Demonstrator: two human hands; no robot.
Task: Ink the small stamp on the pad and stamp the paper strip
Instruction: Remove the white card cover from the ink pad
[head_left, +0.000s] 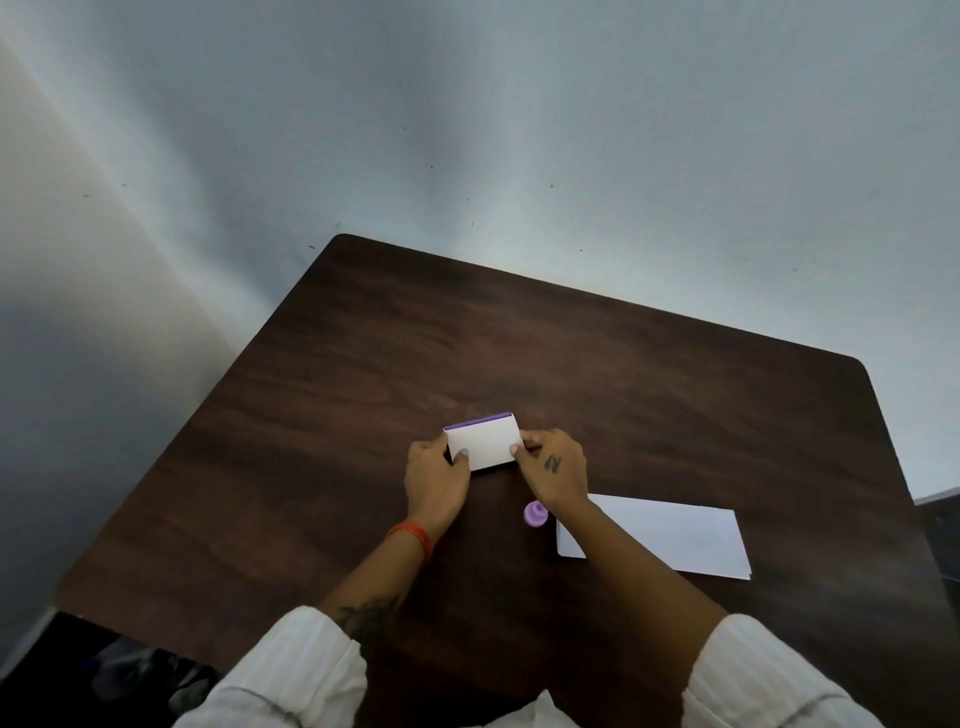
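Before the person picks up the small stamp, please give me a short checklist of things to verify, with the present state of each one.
1. Ink pad steadied on the table: ok, left hand and right hand grip its two ends.
2. Ink surface exposed: cannot tell; a white face shows, with only a purple strip along the far edge.
3. Small purple stamp within reach: ok, it stands just near of the right hand.
4. A hand free for the stamp: not ok, both are on the pad.
5. Paper strip lies flat, uncovered: ok, except where the right forearm crosses its corner.
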